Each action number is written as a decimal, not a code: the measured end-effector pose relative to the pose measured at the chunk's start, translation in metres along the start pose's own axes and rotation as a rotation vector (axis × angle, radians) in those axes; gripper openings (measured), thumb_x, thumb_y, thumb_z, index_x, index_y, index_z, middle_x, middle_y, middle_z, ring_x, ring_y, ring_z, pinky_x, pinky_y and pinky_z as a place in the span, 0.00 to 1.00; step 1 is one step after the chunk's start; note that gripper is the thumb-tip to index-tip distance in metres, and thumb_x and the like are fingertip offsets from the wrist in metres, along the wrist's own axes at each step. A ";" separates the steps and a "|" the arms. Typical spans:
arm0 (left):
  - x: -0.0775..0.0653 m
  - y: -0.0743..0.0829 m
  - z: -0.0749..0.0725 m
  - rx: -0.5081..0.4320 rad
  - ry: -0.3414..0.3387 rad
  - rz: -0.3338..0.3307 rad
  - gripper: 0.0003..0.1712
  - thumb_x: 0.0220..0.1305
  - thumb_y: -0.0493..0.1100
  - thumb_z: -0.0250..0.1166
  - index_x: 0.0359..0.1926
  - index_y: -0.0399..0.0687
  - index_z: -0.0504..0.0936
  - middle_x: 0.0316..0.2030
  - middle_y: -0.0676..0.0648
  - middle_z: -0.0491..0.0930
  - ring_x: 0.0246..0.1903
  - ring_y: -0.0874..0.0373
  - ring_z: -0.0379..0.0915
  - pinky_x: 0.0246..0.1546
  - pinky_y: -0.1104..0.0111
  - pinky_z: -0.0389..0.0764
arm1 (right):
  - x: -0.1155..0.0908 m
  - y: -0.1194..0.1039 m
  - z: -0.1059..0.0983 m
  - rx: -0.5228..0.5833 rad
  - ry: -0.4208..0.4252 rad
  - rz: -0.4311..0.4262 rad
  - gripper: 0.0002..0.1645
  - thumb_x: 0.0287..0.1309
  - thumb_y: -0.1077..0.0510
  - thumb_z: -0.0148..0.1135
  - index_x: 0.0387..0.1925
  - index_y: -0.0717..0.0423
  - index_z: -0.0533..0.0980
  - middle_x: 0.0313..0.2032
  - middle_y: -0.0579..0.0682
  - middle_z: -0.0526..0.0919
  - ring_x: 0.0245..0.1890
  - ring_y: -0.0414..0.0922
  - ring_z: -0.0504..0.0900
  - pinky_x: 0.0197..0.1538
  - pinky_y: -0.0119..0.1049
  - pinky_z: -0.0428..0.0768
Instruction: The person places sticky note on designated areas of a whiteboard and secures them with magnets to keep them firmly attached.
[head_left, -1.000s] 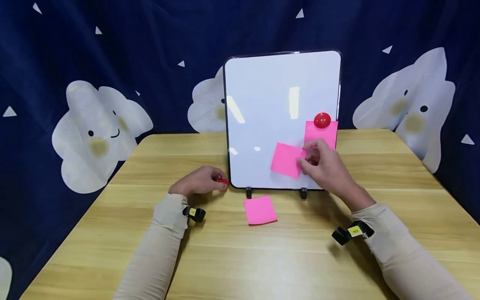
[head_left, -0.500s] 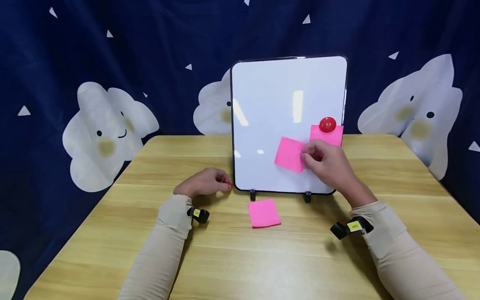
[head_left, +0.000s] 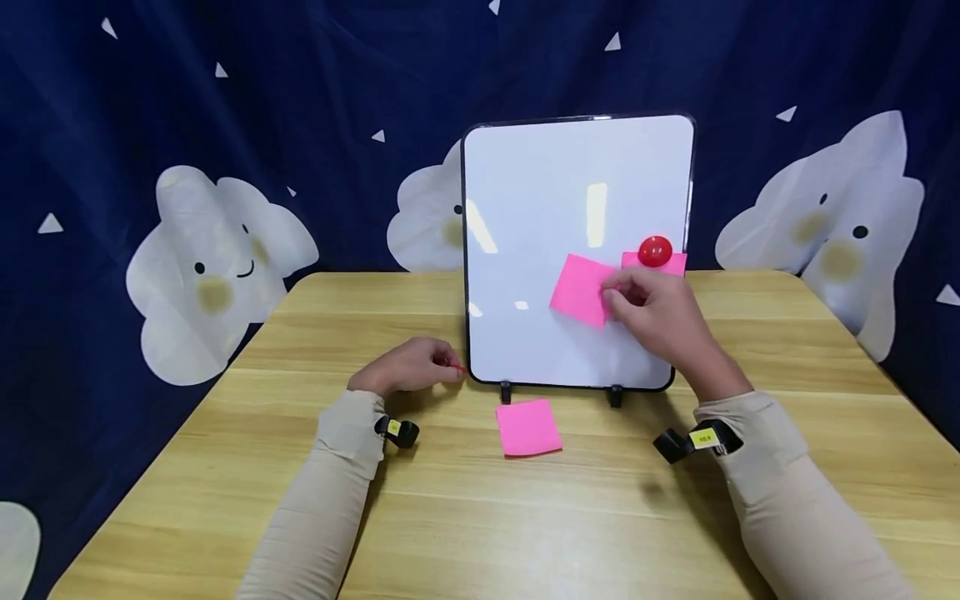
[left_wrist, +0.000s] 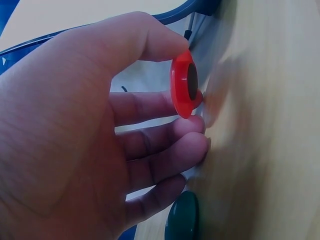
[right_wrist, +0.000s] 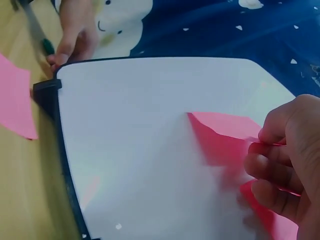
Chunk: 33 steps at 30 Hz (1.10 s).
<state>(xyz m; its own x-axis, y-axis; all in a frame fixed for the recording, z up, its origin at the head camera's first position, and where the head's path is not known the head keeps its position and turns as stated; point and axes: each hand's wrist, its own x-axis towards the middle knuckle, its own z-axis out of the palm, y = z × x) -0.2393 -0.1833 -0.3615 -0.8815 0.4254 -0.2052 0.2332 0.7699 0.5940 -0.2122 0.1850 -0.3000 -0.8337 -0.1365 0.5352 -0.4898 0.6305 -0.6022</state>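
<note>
My left hand (head_left: 412, 364) is low beside the whiteboard's left bottom corner. Its thumb and index finger pinch a red round magnet (left_wrist: 180, 85), whose dark underside shows in the left wrist view. A green magnet (left_wrist: 182, 217) is close to the little finger there. In front of the whiteboard (head_left: 555, 192), my right hand (head_left: 663, 312) pinches a pink sticky note (head_left: 579, 290) by its right edge; the note is tilted, its near edge lifted off the board. Behind that hand, a second pink sticky note (head_left: 675, 263) is on the board under another red magnet (head_left: 655, 251).
A third pink sticky note (head_left: 528, 428) lies on the wooden table (head_left: 480, 517) before the board. Two small black feet (head_left: 616, 396) hold up the board's lower edge. A dark blue curtain (head_left: 315, 75) with clouds hangs behind.
My right hand has moved up along the board with its sticky note, which is now nearly level with the pinned one. The left hand keeps its magnet at the same corner. The head view shifted slightly.
</note>
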 end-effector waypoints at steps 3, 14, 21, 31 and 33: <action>0.000 -0.001 0.000 -0.002 0.002 -0.005 0.13 0.62 0.55 0.68 0.39 0.53 0.83 0.37 0.54 0.81 0.35 0.55 0.71 0.36 0.63 0.72 | 0.004 -0.003 0.000 0.000 0.007 -0.006 0.07 0.61 0.64 0.65 0.40 0.60 0.85 0.28 0.51 0.81 0.29 0.47 0.73 0.30 0.29 0.70; 0.001 0.001 0.001 0.012 0.008 -0.012 0.12 0.62 0.55 0.67 0.39 0.54 0.83 0.36 0.54 0.81 0.32 0.56 0.71 0.33 0.63 0.71 | 0.009 -0.001 0.003 0.000 0.050 -0.034 0.10 0.61 0.68 0.59 0.40 0.62 0.84 0.29 0.52 0.80 0.29 0.46 0.72 0.30 0.28 0.68; 0.001 0.001 0.002 0.048 0.015 -0.018 0.11 0.62 0.55 0.67 0.38 0.55 0.82 0.34 0.54 0.80 0.31 0.56 0.71 0.32 0.63 0.72 | 0.009 0.001 0.006 0.017 0.079 -0.073 0.11 0.59 0.71 0.58 0.40 0.64 0.84 0.31 0.54 0.78 0.31 0.46 0.71 0.33 0.27 0.67; 0.002 0.001 0.003 0.055 0.025 -0.016 0.11 0.61 0.55 0.67 0.37 0.55 0.82 0.34 0.54 0.80 0.30 0.57 0.70 0.31 0.64 0.71 | 0.008 0.002 0.010 -0.003 0.074 -0.105 0.10 0.58 0.71 0.62 0.40 0.63 0.83 0.35 0.53 0.79 0.31 0.46 0.74 0.33 0.25 0.70; 0.002 0.001 0.003 0.051 0.024 -0.014 0.11 0.61 0.54 0.67 0.37 0.54 0.82 0.34 0.54 0.80 0.30 0.57 0.70 0.31 0.64 0.71 | 0.008 0.002 0.011 -0.008 0.072 -0.108 0.10 0.58 0.70 0.62 0.41 0.63 0.83 0.35 0.53 0.78 0.31 0.45 0.74 0.33 0.25 0.70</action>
<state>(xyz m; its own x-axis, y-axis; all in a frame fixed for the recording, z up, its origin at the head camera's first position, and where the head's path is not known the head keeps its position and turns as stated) -0.2396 -0.1805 -0.3639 -0.8942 0.4033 -0.1942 0.2408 0.7992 0.5507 -0.2224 0.1770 -0.3038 -0.7557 -0.1485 0.6378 -0.5731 0.6213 -0.5343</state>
